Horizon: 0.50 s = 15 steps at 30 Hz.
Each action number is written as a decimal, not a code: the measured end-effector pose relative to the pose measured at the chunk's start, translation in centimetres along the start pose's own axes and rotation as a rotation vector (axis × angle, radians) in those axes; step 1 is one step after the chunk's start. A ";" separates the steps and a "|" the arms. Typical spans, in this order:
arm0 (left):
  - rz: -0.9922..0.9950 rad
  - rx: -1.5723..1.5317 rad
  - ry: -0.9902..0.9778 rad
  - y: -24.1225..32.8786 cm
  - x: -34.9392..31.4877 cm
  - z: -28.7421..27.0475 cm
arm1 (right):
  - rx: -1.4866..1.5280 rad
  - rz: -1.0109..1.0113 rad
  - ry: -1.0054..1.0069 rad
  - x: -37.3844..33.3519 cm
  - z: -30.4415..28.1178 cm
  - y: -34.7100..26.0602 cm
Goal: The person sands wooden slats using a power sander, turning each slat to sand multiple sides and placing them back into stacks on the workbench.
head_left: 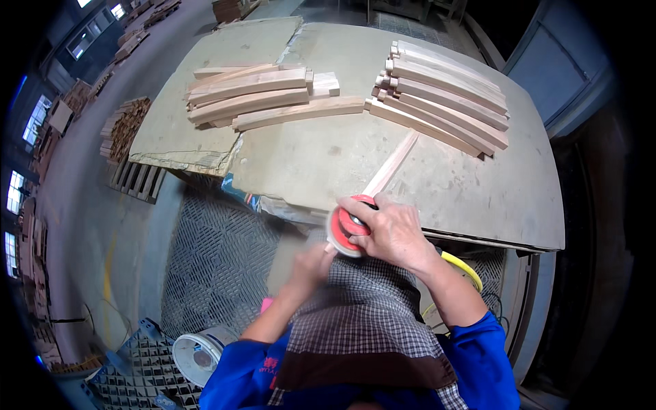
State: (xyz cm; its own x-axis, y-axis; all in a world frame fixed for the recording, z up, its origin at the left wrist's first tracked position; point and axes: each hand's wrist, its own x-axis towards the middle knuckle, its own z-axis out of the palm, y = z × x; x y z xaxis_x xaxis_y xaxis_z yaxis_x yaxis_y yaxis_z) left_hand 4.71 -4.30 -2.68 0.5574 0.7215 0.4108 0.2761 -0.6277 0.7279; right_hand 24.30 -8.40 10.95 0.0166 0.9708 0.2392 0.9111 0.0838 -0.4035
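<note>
My right hand (393,229) is closed over a red round sander (342,222) with a pale disc edge. The sander lies against a slim wooden strip (393,164), covering its middle part. The strip slants from the tabletop towards my body, its far end resting on the table. At its near end, my left hand (313,265) is closed on the strip, somewhat smeared by motion. Two stacks of wooden pieces lie farther back: a left stack (249,92) and a right stack (444,89) of slightly curved bars with narrowed ends.
The worn table (485,195) has a ragged, torn edge at its left front. A yellow hose (461,268) runs beside my right forearm. On the floor are a white bucket (195,355), a patterned mat (212,253) and a pallet with stacked wood (130,130).
</note>
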 end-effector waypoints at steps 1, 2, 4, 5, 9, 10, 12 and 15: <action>-0.037 -0.019 -0.010 -0.1 -0.1 0.1 | -0.044 0.012 -0.043 0.3 -0.5 -0.5; -0.074 -0.039 -0.022 -0.2 -0.1 0.1 | -0.050 0.000 -0.036 0.3 -0.5 -0.6; -0.084 -0.055 -0.016 -0.2 0.0 0.0 | 0.014 0.046 -0.022 0.1 -0.9 -0.8; -0.021 -0.005 -0.021 0.0 0.1 -0.2 | -0.033 0.046 -0.059 -0.1 -0.7 -0.6; -0.186 -0.141 -0.096 0.0 0.3 -0.5 | 0.078 -0.003 0.064 -0.8 0.3 -0.5; -0.348 -0.246 -0.118 0.1 0.1 -0.7 | 0.106 -0.002 0.077 -0.9 0.8 -0.3; -0.525 -0.404 -0.139 0.8 0.5 -0.9 | 0.148 -0.026 0.125 -1.1 1.1 0.1; -0.643 -0.499 -0.149 0.9 0.7 -0.7 | 0.140 -0.061 0.181 -1.3 2.0 1.1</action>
State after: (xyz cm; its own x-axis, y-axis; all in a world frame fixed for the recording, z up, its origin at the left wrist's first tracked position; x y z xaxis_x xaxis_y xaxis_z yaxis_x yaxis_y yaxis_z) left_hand 4.78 -4.15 -1.30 0.5172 0.8270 -0.2203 0.2158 0.1231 0.9686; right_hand 24.42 -9.16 8.42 0.0483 0.9081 0.4159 0.8470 0.1834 -0.4990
